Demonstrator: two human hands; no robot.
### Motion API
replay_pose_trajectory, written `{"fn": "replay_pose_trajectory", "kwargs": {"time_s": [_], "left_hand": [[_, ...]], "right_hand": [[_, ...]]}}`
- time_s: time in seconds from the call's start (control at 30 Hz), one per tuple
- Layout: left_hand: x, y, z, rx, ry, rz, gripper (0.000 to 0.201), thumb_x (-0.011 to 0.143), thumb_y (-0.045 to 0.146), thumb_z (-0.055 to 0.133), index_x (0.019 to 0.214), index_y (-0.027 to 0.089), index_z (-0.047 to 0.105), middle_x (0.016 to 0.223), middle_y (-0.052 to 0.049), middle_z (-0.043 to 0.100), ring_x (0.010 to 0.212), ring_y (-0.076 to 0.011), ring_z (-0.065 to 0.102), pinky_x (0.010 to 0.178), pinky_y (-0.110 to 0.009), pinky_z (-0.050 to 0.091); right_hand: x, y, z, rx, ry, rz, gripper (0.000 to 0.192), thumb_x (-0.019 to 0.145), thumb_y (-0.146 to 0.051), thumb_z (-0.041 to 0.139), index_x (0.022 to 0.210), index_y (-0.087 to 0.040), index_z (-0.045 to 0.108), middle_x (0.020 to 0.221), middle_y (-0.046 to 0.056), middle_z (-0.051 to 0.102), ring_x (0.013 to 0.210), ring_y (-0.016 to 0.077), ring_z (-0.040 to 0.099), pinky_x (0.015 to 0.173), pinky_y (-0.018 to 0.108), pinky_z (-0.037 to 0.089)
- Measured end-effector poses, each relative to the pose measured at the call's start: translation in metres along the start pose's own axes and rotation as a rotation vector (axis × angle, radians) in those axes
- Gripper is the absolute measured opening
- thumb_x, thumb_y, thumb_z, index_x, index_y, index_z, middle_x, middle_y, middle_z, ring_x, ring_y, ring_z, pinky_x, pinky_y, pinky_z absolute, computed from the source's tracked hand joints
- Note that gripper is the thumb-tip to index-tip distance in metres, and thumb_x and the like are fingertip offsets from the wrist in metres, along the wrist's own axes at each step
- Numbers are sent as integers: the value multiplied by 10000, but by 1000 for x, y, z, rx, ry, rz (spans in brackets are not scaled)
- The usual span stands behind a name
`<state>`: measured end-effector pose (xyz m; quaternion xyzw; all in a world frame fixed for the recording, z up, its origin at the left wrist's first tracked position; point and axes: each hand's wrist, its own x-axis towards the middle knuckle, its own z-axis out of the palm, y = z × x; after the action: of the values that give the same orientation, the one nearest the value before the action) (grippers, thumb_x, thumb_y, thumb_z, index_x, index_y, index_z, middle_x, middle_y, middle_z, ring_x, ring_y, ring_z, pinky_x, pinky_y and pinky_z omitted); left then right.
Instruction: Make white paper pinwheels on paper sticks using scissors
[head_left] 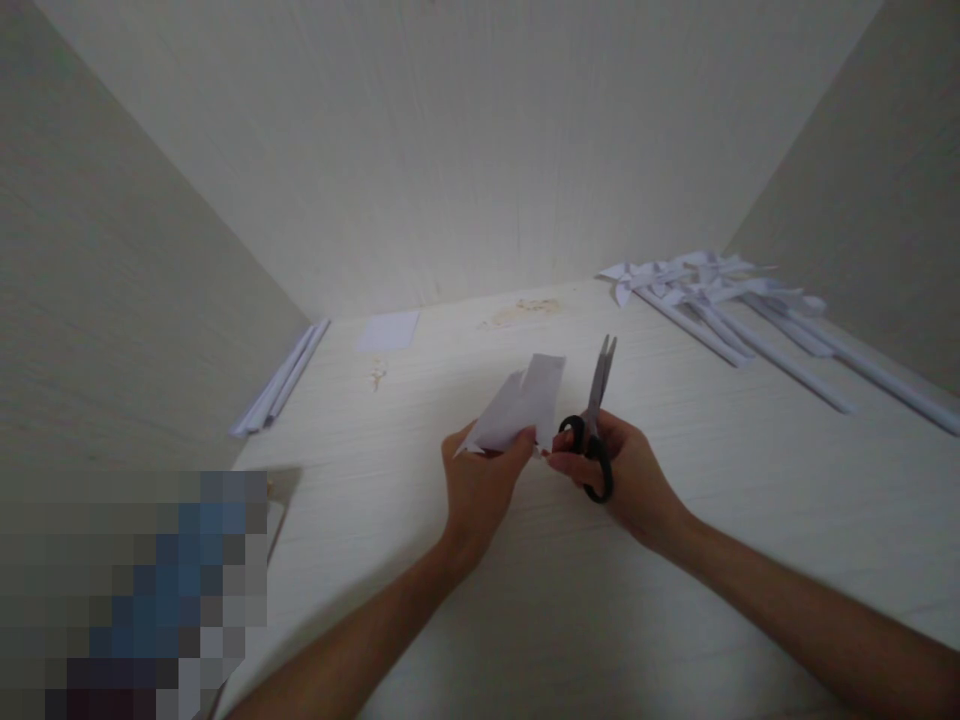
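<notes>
Tabletop [750,520], pale wood grain, boxed in by plain walls. Finished paper pinwheels [697,275] on rolled sticks heaped at far right, several done by the look of it. Spare rolled paper sticks [281,380] along far left edge; small blank sheet [388,331] near back wall, uncut. Left hand [480,485] pinching folded paper piece [521,400] above table centre, slits seemingly partly cut. Right hand [630,475] closed through black handles of scissors [596,420], blades shut, pointing up, just beside paper. Cutting apparently mid-way; assembly on stick not yet done.
</notes>
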<state>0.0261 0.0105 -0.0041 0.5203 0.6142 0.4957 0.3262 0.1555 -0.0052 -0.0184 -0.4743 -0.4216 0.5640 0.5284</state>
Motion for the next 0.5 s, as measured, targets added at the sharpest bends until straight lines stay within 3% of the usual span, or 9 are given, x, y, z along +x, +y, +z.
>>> {"fn": "replay_pose_trajectory", "kwargs": {"time_s": [0.23, 0.4, 0.5], "left_hand": [[-5, 5, 1, -135, -33, -20, 141, 534, 235, 692, 494, 144, 591, 437, 29, 494, 393, -76, 404, 353, -175, 318], [-7, 5, 2, -145, -68, -132, 171, 513, 247, 706, 482, 132, 584, 426, 30, 506, 387, -78, 421, 354, -183, 319], [-2, 6, 3, -251, -55, -228, 177, 491, 238, 722, 552, 116, 610, 505, 3, 575, 438, -99, 489, 399, -201, 396]], "right_hand": [[1, 1, 0, -17, 61, 25, 283, 542, -272, 722, 669, -173, 489, 539, -56, 513, 419, 47, 384, 384, 188, 281], [2, 3, 1, -32, 82, 5, 278, 560, -287, 713, 643, -176, 472, 508, -58, 504, 405, 48, 377, 377, 188, 269], [3, 1, 0, -32, 81, 17, 258, 594, -319, 688, 643, -172, 482, 493, -52, 502, 392, 50, 372, 368, 188, 257]]}}
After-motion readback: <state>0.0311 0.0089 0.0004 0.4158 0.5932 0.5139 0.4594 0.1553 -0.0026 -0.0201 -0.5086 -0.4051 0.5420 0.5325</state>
